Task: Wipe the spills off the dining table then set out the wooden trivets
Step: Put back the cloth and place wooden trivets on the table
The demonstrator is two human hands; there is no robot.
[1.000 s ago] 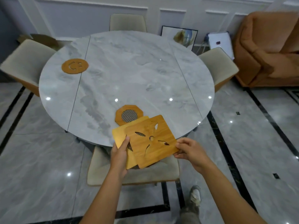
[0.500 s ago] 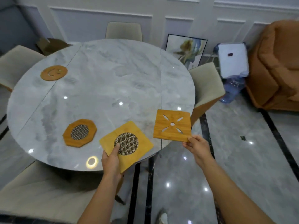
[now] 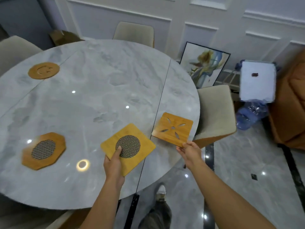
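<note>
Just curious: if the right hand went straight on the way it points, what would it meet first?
Probably the marble table, near its right edge: the right hand points forward and left, carrying the flower-cut trivet ahead of it. Height above the table is unclear.

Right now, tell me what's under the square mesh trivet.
The table lies under the mesh trivet. The left hand grips its near corner, thumb on top; the fingers beneath are covered.
</note>
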